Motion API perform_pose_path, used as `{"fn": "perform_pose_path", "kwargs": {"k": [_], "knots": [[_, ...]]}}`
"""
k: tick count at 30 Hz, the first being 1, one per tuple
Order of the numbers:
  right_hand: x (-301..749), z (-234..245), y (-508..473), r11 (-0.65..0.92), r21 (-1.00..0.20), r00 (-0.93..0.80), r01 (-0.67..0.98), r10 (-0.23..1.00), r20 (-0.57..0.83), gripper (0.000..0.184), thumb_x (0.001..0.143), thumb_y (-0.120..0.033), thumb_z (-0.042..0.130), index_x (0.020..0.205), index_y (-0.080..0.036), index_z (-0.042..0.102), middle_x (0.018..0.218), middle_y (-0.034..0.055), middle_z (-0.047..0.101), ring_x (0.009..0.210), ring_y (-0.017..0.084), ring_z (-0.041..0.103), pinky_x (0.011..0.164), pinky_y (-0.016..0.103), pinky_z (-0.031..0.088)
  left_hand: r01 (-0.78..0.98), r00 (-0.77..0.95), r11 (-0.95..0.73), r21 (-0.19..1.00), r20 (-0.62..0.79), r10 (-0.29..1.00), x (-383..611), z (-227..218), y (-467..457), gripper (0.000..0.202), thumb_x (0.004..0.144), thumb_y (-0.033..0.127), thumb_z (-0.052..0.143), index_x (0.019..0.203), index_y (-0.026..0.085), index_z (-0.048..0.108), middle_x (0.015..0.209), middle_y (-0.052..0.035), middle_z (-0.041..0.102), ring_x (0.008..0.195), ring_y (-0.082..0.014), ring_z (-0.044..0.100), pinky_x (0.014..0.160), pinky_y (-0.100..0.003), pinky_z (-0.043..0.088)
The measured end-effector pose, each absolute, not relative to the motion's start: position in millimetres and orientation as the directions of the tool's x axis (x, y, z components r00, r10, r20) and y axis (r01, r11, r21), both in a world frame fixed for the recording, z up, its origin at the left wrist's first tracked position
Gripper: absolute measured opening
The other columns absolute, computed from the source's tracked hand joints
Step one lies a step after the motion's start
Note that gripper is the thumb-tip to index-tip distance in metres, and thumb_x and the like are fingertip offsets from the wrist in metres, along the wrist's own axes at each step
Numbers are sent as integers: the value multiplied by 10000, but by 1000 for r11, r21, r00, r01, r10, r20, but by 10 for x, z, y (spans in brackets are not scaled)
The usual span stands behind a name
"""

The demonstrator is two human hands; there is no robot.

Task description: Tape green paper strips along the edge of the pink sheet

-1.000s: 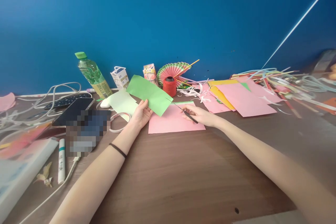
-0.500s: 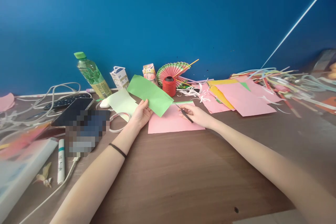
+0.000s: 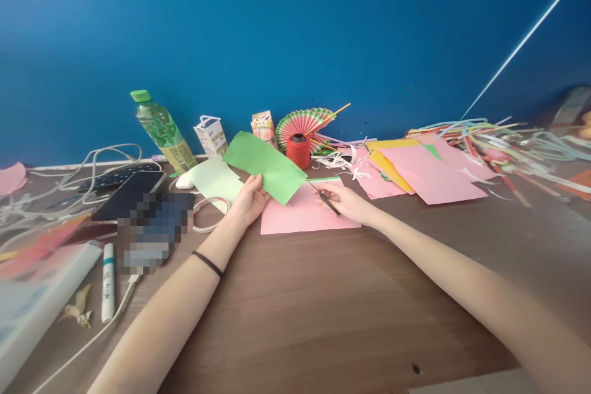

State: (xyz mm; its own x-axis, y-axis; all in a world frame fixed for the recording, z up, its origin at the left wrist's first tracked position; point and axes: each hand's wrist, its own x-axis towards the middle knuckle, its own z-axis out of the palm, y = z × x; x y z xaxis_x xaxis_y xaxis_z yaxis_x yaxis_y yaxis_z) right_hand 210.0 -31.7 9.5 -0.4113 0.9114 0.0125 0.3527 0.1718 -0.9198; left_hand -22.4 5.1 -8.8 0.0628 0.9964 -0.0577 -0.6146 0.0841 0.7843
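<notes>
My left hand point(image 3: 249, 200) pinches the lower edge of a green paper sheet point(image 3: 265, 165), holding it tilted above the wooden table point(image 3: 323, 308). My right hand point(image 3: 344, 202) is closed round small dark scissors point(image 3: 324, 197), whose blades point at the sheet's right corner. Under both lies a pink sheet point(image 3: 307, 214) flat on the table. A pale green sheet point(image 3: 215, 177) lies just left of my left hand.
At the back stand a green-capped bottle point(image 3: 161, 130), two small cartons point(image 3: 211, 135), a red thread spool point(image 3: 298, 151) and a paper fan point(image 3: 305, 122). Pink and yellow sheets point(image 3: 425, 175) and paper strips point(image 3: 503, 144) lie to the right. Phones, cables, a tape ring point(image 3: 210, 214) and a marker point(image 3: 108, 282) lie to the left.
My right hand with the scissors has slid slightly left toward the green sheet's corner. The left hand and the sheet have barely moved.
</notes>
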Motion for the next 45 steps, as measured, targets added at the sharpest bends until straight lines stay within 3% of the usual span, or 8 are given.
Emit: {"fn": "perform_pose_path", "kwargs": {"k": [13,27,45], "knots": [[2093,117,-323,156,-947,-422,282,906,23,306,738,-314,553,976,-122,540,623,-26,484,577,109,502,628,294,416,-626,87,100,774,-58,995,-216,-60,26,144,829,120,481,902,175,592,885,-11,696,765,-117,651,897,-310,454],[2123,160,-327,157,-931,-409,331,912,8,264,713,-301,552,914,-130,561,779,34,527,507,61,408,460,227,327,-636,84,95,766,-54,995,-218,-67,28,139,813,118,505,895,178,599,878,-10,698,786,-127,650,920,-328,439],[2135,163,-321,180,-917,-402,356,915,24,276,702,-345,555,870,-129,596,808,46,562,483,45,388,443,217,320,-629,74,97,771,-65,995,-214,-54,27,144,810,116,505,904,181,594,881,-13,697,806,-133,652,933,-336,431]]}}
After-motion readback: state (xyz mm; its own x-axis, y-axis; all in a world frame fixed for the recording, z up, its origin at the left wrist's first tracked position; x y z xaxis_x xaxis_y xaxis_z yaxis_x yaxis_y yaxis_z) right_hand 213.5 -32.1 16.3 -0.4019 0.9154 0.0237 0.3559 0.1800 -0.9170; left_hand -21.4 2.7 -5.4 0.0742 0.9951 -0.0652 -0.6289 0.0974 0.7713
